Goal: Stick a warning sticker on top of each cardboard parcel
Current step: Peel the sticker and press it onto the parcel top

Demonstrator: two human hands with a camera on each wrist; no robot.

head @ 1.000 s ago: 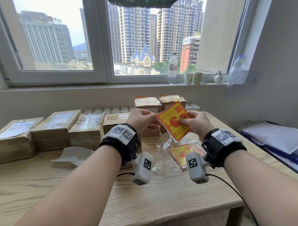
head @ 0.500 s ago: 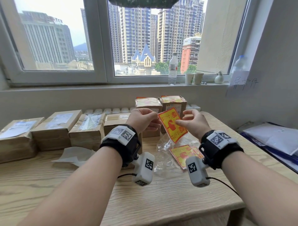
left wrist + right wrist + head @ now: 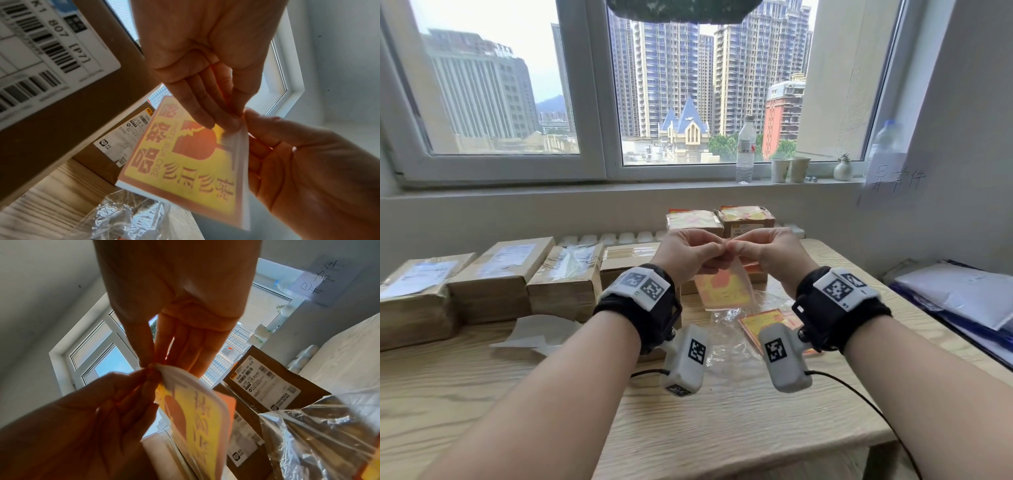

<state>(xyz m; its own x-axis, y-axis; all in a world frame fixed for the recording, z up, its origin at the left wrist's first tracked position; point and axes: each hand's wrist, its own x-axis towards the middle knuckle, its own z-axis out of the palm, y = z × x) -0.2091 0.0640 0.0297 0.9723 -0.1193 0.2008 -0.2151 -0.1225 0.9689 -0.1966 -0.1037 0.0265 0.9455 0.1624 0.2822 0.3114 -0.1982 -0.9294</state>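
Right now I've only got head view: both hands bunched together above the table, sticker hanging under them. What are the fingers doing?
Observer: Left wrist view: the left hand pinches the sticker at its top corner, thumb against fingers.
Operator: Right hand?
Observer: Right wrist view: the right hand pinches that same corner, where a white layer curls off the yellow sheet.
Operator: Printed side faces where?
Observer: Toward the left wrist camera: a red cracked-glass symbol on yellow.

My right hand (image 3: 767, 255) has joined my left hand (image 3: 690, 255) at the sticker (image 3: 722, 286), which hangs down now, perhaps peeling its corner.
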